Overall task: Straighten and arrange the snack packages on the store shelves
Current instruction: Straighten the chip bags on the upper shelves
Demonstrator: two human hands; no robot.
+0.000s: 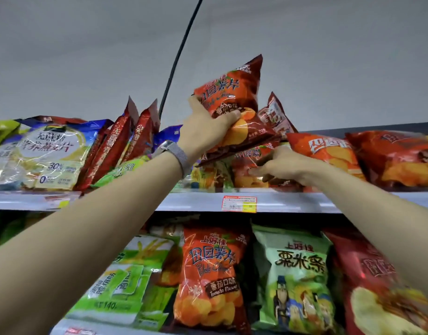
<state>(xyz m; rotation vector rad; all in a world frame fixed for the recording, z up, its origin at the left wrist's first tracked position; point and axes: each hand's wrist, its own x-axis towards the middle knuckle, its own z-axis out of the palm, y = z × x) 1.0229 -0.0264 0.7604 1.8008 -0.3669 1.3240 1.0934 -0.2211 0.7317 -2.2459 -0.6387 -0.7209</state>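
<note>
Head view, two hands, left hand [203, 131] gripping one chip bag [232, 93]

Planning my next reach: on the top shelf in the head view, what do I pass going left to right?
White-and-yellow oat bag → dark red upright packs → left hand gripping a lifted tomato chip bag → right hand on a lying red bag → orange chip bag → red bag at far right.

The tomato chip bag [234, 105] I hold is glossy, crinkled plastic film; my watch band [181, 157] looks like woven metal mesh; below it, the shelf edge [196, 201] is smooth and shiny.
</note>
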